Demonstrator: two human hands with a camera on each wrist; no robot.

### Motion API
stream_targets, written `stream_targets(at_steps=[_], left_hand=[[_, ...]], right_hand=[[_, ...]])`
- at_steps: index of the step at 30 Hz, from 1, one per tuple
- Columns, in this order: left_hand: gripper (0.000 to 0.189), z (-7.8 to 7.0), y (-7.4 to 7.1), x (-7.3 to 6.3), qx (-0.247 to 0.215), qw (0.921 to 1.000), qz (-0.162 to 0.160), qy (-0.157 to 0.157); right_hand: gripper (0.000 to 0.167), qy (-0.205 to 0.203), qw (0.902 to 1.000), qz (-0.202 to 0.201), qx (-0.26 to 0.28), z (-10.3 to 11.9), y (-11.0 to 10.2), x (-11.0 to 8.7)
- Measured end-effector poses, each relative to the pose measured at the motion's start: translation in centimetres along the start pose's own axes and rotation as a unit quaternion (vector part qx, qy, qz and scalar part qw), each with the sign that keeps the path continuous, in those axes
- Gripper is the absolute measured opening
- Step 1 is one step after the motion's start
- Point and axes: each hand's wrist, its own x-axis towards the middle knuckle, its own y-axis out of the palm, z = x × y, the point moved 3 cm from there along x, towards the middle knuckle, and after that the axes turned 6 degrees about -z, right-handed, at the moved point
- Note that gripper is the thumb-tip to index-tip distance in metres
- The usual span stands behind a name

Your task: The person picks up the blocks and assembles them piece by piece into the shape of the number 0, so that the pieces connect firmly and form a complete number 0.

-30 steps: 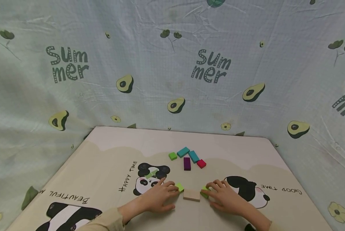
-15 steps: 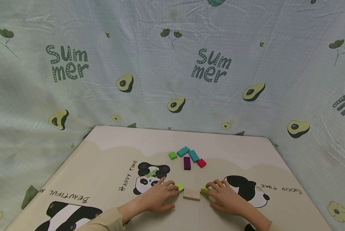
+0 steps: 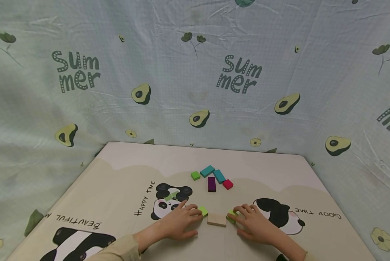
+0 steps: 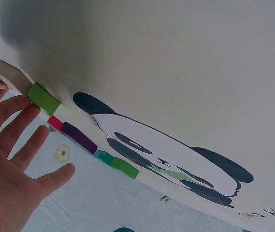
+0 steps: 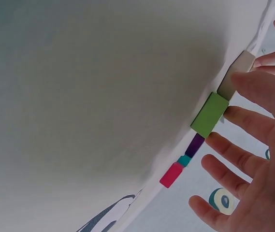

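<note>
A plain wooden block (image 3: pixel 216 219) lies on the table in front of the person, between two green blocks. At its left, the left hand (image 3: pixel 181 222) touches one green block (image 3: pixel 203 211) with its fingertips; the other fingers are spread. On the opposite side the right hand (image 3: pixel 255 224) has its fingertips against the second green block (image 3: pixel 232 216), partly covered in the head view. Both wrist views show that contact: the left fingers (image 4: pixel 19 113) reach the green block (image 4: pixel 43 99), and the right fingers (image 5: pixel 238 150) meet theirs (image 5: pixel 209 114).
Farther back lie a small green block (image 3: pixel 195 175), two teal blocks (image 3: pixel 207 171), a purple block (image 3: pixel 211 184) and a red block (image 3: pixel 228 184). The table (image 3: pixel 133 156) bears printed pandas and lettering. A patterned curtain (image 3: pixel 169 72) hangs behind and beside it.
</note>
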Motion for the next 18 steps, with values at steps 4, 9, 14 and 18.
stream_targets(at_steps=[4, 9, 14, 18], left_hand=[[0.043, 0.05, 0.02, 0.01, -0.001, 1.0000, 0.003, 0.000], [0.044, 0.08, 0.00, -0.02, 0.002, 1.0000, 0.003, -0.001], [0.044, 0.11, 0.01, -0.04, 0.006, 1.0000, 0.002, -0.001], [0.043, 0.06, 0.06, -0.08, 0.002, 1.0000, 0.000, 0.000]], right_hand=[[0.048, 0.001, 1.0000, 0.004, -0.006, 0.12, -0.08, -0.02], [0.049, 0.001, 0.9999, 0.007, -0.012, 0.23, -0.23, -0.02], [0.048, -0.007, 0.9998, -0.009, -0.014, 0.18, -0.45, -0.05], [0.045, -0.020, 0.9991, -0.038, -0.005, 0.11, -0.68, -0.19]])
